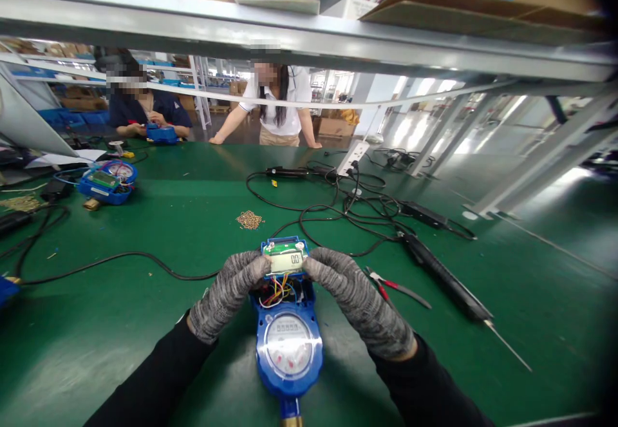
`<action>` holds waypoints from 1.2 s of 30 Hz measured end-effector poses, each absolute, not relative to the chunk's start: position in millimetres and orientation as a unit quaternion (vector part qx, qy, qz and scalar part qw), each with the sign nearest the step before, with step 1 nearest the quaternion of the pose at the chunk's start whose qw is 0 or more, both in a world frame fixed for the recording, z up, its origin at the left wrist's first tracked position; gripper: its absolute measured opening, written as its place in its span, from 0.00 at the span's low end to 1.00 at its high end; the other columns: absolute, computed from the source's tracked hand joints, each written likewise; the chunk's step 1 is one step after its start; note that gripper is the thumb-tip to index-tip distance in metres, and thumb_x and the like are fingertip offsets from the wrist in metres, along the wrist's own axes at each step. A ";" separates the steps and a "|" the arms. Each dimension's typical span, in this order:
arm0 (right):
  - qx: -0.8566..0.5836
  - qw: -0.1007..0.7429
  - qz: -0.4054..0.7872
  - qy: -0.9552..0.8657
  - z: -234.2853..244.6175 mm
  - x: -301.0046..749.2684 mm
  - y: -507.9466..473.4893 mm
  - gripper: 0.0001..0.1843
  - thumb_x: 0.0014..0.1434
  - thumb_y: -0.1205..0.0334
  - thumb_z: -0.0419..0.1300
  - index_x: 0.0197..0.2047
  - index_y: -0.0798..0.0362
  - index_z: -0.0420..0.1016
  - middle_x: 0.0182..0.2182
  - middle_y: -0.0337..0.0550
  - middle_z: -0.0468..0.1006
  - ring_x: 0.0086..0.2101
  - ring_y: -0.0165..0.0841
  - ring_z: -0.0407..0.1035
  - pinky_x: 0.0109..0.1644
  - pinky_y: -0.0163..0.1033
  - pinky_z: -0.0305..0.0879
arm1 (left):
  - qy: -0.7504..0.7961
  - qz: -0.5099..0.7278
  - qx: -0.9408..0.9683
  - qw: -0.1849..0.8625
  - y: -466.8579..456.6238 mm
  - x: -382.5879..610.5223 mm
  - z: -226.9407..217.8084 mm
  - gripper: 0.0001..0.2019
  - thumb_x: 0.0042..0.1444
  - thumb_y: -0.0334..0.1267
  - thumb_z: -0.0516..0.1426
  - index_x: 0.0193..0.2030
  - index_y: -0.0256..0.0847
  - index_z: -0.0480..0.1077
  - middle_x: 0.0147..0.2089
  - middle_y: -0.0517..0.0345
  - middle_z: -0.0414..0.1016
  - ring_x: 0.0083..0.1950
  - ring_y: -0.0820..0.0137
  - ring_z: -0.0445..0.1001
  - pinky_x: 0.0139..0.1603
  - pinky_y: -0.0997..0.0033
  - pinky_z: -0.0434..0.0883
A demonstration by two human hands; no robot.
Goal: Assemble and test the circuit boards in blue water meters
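A blue water meter (288, 343) lies on the green bench in front of me, its round dial toward me and an open electronics bay with coloured wires at the far end. My left hand (226, 295) in a grey knit glove pinches the left edge of the small green circuit board with an LCD display (284, 261). My right hand (360, 301), also gloved, grips the board's right edge. Both hands hold the board over the open bay.
An electric screwdriver (447, 282) and red-handled pliers (393, 285) lie right of the meter, with tangled black cables (357, 211) beyond. A pile of small brass screws (250, 219) sits ahead. Another blue meter (107, 182) lies far left. Two people are at the bench's far side.
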State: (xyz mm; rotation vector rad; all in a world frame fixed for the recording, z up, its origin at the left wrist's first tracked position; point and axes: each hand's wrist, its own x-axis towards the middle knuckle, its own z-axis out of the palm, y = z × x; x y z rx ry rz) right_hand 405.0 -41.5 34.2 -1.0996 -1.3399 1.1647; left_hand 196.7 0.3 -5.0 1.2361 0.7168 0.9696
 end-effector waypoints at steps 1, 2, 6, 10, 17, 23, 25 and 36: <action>-0.460 0.502 0.477 -0.556 33.8 405.6 -40.3 0.12 0.56 0.49 0.67 0.29 0.49 0.81 0.28 0.38 0.80 0.31 0.34 0.71 0.33 0.37 0.68 | 0.315 0.428 0.546 0.647 -0.2 197.2 -4.0 0.14 0.58 0.48 0.63 0.37 0.38 0.80 0.29 0.60 0.75 0.29 0.75 0.65 0.33 0.77 0.66; -0.463 0.502 0.474 -0.555 33.4 406.0 -39.2 0.13 0.55 0.49 0.66 0.28 0.50 0.81 0.27 0.38 0.79 0.30 0.34 0.70 0.32 0.37 0.68 | 0.313 0.430 0.547 0.647 -0.9 198.2 -3.0 0.14 0.57 0.48 0.64 0.36 0.37 0.79 0.29 0.60 0.75 0.29 0.75 0.65 0.33 0.76 0.66; -0.468 0.492 0.506 -0.532 30.2 407.4 -37.7 0.13 0.56 0.50 0.66 0.29 0.51 0.80 0.28 0.39 0.78 0.30 0.33 0.70 0.31 0.36 0.67 | 0.319 0.444 0.533 0.646 -3.6 205.0 -2.6 0.17 0.54 0.49 0.66 0.25 0.35 0.73 0.25 0.61 0.71 0.28 0.75 0.65 0.31 0.76 0.65; -0.445 0.479 0.542 -0.527 24.2 412.6 -38.5 0.12 0.59 0.51 0.65 0.33 0.51 0.81 0.31 0.39 0.81 0.33 0.33 0.72 0.34 0.36 0.69 | 0.330 0.436 0.545 0.635 -3.5 208.2 -5.2 0.21 0.54 0.50 0.65 0.23 0.35 0.68 0.24 0.62 0.67 0.27 0.77 0.63 0.29 0.77 0.61; -0.416 0.508 0.515 -0.552 24.3 415.2 -34.3 0.08 0.64 0.60 0.62 0.39 0.51 0.82 0.34 0.36 0.81 0.36 0.30 0.73 0.40 0.33 0.69 | 0.355 0.383 0.590 0.616 2.9 193.0 23.8 0.15 0.54 0.50 0.65 0.38 0.40 0.73 0.35 0.60 0.76 0.38 0.70 0.72 0.40 0.73 0.68; -0.453 0.526 0.465 -0.549 25.0 414.1 -36.3 0.08 0.61 0.57 0.64 0.35 0.52 0.80 0.31 0.38 0.79 0.35 0.32 0.71 0.39 0.36 0.69 | 0.340 0.238 0.619 0.667 18.4 189.7 51.0 0.17 0.56 0.50 0.63 0.43 0.39 0.74 0.38 0.57 0.76 0.40 0.70 0.72 0.38 0.74 0.66; -0.467 0.529 0.448 -0.549 22.8 414.4 -36.6 0.08 0.60 0.57 0.64 0.35 0.52 0.79 0.30 0.37 0.77 0.34 0.32 0.71 0.38 0.36 0.68 | 0.335 0.188 0.650 0.655 23.4 187.6 53.2 0.18 0.59 0.52 0.60 0.36 0.36 0.74 0.30 0.60 0.71 0.30 0.75 0.65 0.29 0.77 0.59; -0.463 0.497 0.520 -0.518 21.4 405.1 -41.0 0.13 0.59 0.50 0.64 0.32 0.51 0.77 0.30 0.39 0.79 0.32 0.33 0.72 0.34 0.37 0.69 | 0.301 0.274 0.598 0.690 10.3 183.9 31.6 0.11 0.59 0.45 0.64 0.33 0.39 0.79 0.30 0.62 0.75 0.32 0.78 0.67 0.36 0.79 0.64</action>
